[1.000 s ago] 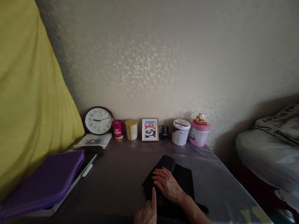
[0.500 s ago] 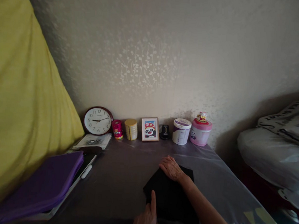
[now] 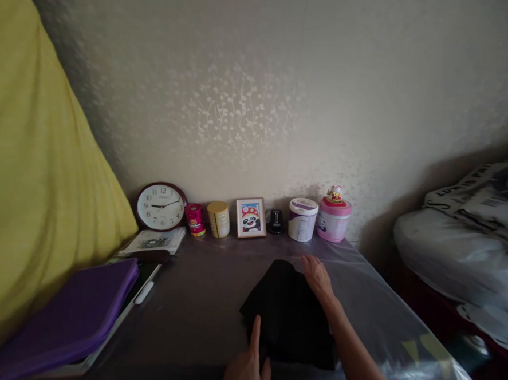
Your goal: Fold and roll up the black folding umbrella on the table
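"Where is the item under handling?"

"The black cloth lies on the table, on the near side of the picture frame and slightly to its right."

"Condition of the hands?"

"The left hand is well to the near side of the frame. Its index finger is straight, at the cloth's left edge, with the thumb apart: released. The other fingers cannot be made out. The right hand is nearer than the frame and right of it, beside the cloth's right edge. Its fingers are extended, unclenched; its thumb is hidden."

"Surroundings?"

"Left of the frame, in order outward: a yellow-lidded tin, a magenta can, a round clock. Just right of it: a small black object, then a white tub and a pink tub bearing a figurine. Left of the frame and nearer: a purple folder."
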The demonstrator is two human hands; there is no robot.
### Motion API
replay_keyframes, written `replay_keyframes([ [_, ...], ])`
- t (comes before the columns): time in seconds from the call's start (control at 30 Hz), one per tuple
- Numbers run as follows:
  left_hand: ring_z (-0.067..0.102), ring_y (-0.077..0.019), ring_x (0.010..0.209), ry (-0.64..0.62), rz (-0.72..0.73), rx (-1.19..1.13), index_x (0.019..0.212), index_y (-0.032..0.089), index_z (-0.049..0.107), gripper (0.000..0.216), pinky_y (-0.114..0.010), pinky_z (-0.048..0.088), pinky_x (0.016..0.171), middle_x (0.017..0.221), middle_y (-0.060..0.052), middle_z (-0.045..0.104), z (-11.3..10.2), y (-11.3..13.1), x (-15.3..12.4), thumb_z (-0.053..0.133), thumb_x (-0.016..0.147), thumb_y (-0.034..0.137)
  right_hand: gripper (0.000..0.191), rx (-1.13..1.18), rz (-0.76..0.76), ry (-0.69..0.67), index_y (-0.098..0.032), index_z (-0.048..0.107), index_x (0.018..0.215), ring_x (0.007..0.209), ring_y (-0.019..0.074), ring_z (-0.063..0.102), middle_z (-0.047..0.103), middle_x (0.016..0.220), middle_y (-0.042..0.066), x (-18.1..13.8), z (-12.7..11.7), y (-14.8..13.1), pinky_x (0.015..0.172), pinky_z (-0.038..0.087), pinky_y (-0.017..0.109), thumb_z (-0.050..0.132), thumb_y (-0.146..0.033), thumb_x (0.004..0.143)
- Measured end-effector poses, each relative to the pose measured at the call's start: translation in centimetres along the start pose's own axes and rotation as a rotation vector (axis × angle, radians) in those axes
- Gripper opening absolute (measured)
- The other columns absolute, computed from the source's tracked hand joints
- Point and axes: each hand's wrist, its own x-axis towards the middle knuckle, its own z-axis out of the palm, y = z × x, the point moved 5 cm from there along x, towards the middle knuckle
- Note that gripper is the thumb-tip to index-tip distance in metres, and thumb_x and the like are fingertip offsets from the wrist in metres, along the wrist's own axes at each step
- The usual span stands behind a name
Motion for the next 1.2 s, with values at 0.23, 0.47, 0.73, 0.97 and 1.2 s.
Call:
replay_keyframes([
  [0.23,0.063,-0.0167,0.073,0.094,-0.010,0.060,0.139,0.015,-0.003,0.064,-0.026,0.042,0.064,0.084,-0.007,0.067,0.0,0.8,0.1,0.033,0.087,0.026,0.042,0.402,0.351,0.137,-0.015,0.057,0.101,0.088,0.0201,0.060,0.063,0.099,0.009,-8.1,-0.9,3.4,0.077,0.045,0.029,0.034,-0.046,0.083],
  [0.47,0.063,-0.0174,0.072,0.108,-0.033,0.088,0.139,0.013,-0.003,0.065,-0.025,0.042,0.062,0.082,-0.007,0.067,0.3,0.9,-0.1,0.034,0.087,0.026,0.045,0.559,0.449,0.117,-0.016,0.057,0.102,0.087,0.0230,0.060,0.065,0.092,0.010,-12.0,-0.7,2.3,0.076,0.046,0.032,0.043,-0.051,0.077],
  [0.73,0.064,-0.0170,0.074,0.113,-0.039,0.085,0.139,0.012,-0.002,0.065,-0.024,0.041,0.062,0.085,-0.008,0.067,0.4,0.9,0.0,0.035,0.088,0.025,0.047,0.644,0.472,0.067,-0.016,0.057,0.105,0.089,0.0252,0.062,0.066,0.092,0.009,-13.4,-0.3,1.6,0.075,0.047,0.034,0.049,-0.048,0.072],
  [0.97,0.064,-0.0178,0.076,0.089,-0.060,0.098,0.139,0.011,-0.003,0.064,-0.024,0.041,0.064,0.087,-0.009,0.068,0.6,0.9,0.1,0.033,0.088,0.026,0.055,0.687,0.431,0.074,-0.014,0.052,0.114,0.098,0.0271,0.059,0.065,0.100,0.010,-13.8,-0.5,-1.0,0.080,0.048,0.036,0.056,-0.042,0.067],
  [1.2,0.064,-0.0207,0.080,0.040,-0.074,0.110,0.139,0.006,-0.001,0.061,-0.028,0.043,0.067,0.094,-0.014,0.066,0.1,1.5,0.0,0.029,0.088,0.025,0.053,0.819,0.291,0.054,-0.012,0.046,0.119,0.094,0.0234,0.061,0.064,0.102,0.011,-11.5,-1.3,-5.6,0.078,0.049,0.033,0.051,-0.035,0.072],
])
